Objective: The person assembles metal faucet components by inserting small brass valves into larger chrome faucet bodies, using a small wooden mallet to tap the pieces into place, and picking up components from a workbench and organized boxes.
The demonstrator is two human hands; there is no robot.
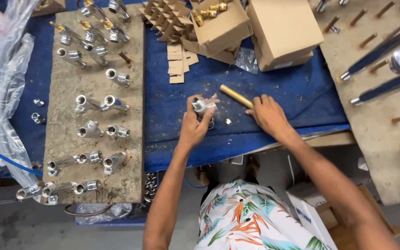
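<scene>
My left hand [194, 124] is raised over the blue cloth [278, 92], fingers closed around a small chrome fitting [200, 105]. To its right, my right hand [267, 115] lies palm down on the cloth, its fingertips touching the near end of a brass rod [236, 96] that lies at a slant. I cannot tell whether the fingers grip the rod or only rest on it. A tiny chrome piece [228, 121] lies on the cloth between the two hands.
A worn board [65, 134] at left carries several chrome tap bodies [116, 77]. Open cardboard boxes [283, 32] and a cardboard divider grid [165, 18] stand at the back, one box holding brass parts [209, 12]. Long chrome tubes [385, 46] lie on a board at right.
</scene>
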